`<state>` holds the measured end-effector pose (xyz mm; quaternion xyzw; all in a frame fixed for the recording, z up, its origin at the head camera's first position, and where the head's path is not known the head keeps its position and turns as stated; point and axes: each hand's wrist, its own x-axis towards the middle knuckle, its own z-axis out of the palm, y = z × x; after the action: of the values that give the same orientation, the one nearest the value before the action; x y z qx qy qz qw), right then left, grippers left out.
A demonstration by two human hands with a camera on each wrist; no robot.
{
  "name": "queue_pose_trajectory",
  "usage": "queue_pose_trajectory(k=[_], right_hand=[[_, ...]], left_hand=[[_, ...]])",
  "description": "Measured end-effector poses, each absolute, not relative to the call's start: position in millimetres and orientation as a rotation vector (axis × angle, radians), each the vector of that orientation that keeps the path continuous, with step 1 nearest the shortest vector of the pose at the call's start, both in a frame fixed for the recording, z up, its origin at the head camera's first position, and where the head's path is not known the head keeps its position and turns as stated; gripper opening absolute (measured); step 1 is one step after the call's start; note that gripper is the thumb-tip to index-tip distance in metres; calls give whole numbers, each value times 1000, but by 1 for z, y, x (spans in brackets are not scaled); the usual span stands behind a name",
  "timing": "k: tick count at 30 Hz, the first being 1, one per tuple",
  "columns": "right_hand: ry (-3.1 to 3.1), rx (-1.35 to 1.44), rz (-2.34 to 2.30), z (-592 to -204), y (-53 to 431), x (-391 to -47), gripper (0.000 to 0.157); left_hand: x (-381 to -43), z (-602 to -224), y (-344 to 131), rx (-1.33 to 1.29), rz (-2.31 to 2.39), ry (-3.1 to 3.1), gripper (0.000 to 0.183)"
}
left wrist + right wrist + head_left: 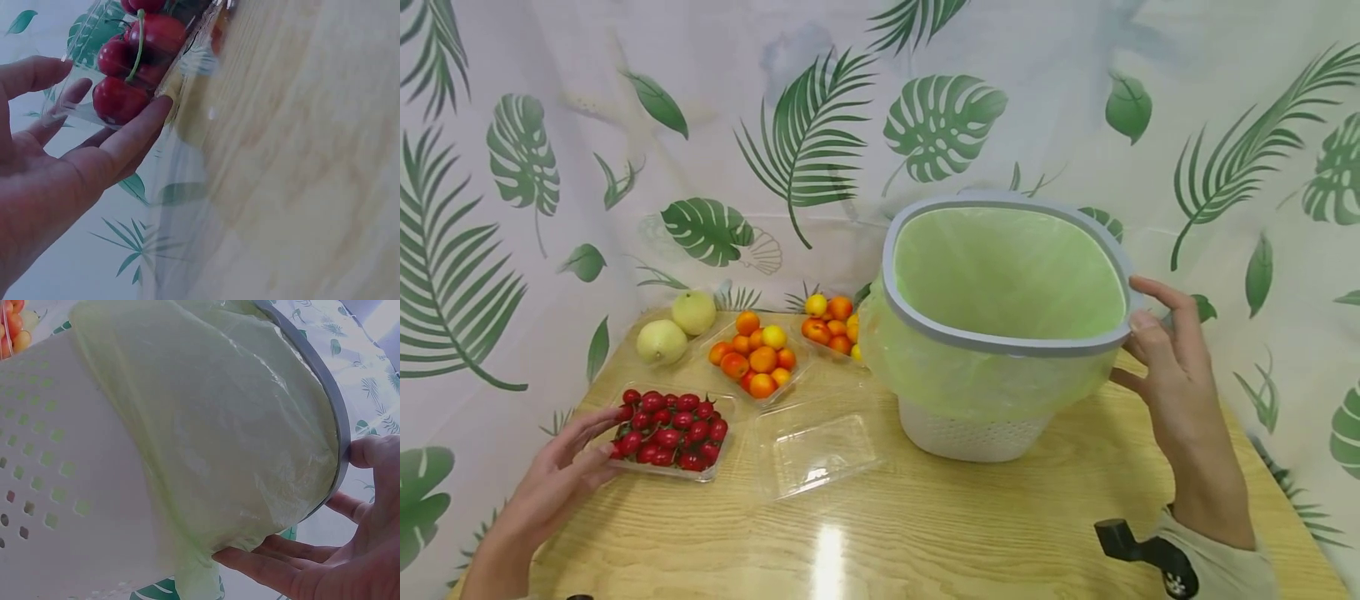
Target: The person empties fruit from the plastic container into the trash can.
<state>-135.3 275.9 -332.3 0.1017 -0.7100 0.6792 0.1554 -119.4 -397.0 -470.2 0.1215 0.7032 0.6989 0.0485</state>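
My left hand [561, 471] holds the left end of a clear plastic box [700, 477] full of red cherries [667, 435]. In the left wrist view, one green-stemmed cherry [119, 100] lies close to the fingers [134, 134]. On the right, a white perforated trash bin [973, 433] stands on the table, lined with a pale green bag [1000, 275]. A grey ring [1000, 343] goes round its top over the bag. My right hand [1180, 375] grips that ring at its right side, thumb and fingers at the rim. Lower fingers [256, 565] touch the bag's outside in the right wrist view.
An empty clear box [820, 446] lies between the cherries and the bin. Behind are two boxes of orange and yellow fruit [760, 358], [831, 325] the right one partly hidden by the bin. Two pale green round fruits [661, 342] sit back left. A leaf-print curtain [700, 125] surrounds the wooden table [910, 533].
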Motion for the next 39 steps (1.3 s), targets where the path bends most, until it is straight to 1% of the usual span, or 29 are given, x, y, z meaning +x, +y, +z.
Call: queue_pose_trajectory(k=[9,17,26,39], right_hand=[[-2058,301,1928,-333,272,-138,48],[-2067,313,1912,-334,275,-139,48],[-2034,306,1928,-334,277,-138,47],[-2039,308,1921,-334,278,-137,48]], left_hand=[[-104,-480,-402,322,2244,2086,49],[-102,-472,-395,363,2443,1923,48],[-116,-443,-378,428,2548,1948,47],[-137,-410,-354,438,2524,2139,44]])
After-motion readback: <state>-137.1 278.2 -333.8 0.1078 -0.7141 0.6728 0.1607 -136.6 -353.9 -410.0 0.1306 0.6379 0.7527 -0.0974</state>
